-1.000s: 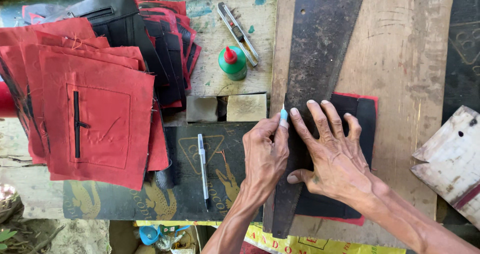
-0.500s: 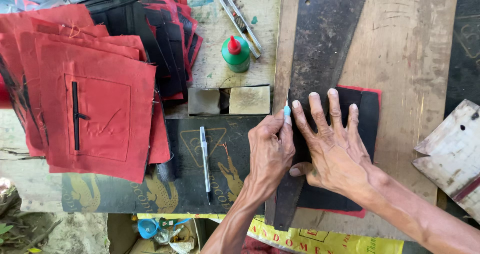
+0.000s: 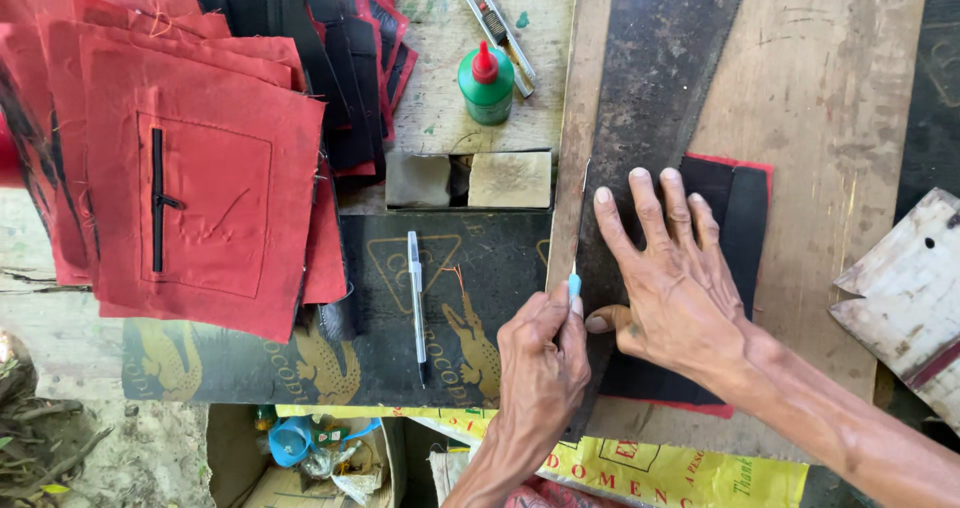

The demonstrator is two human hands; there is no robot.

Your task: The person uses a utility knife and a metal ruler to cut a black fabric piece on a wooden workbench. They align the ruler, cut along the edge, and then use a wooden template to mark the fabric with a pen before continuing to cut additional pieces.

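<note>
On the wooden bench, left hand pinches blue marker beside template.

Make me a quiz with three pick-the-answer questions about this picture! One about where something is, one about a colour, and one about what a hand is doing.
1. Where does the pen lie?
A. On the dark printed mat
B. On the stack of red fabric pieces
C. Under the flat hand

2. What colour is the cap of the green bottle?
A. Blue
B. Red
C. Yellow

3. How is the right hand placed?
A. Closed in a fist
B. Lifted in the air
C. Spread flat, pressing on the dark metal blade

Answers:
1. A, the pen rests on the dark printed mat, right of the stack of red fabric pieces.
2. B, a red pointed cap tops the bottle.
3. C, the fingers are spread on the blade, while the left hand pinches a small light blue tool at its edge.
</note>
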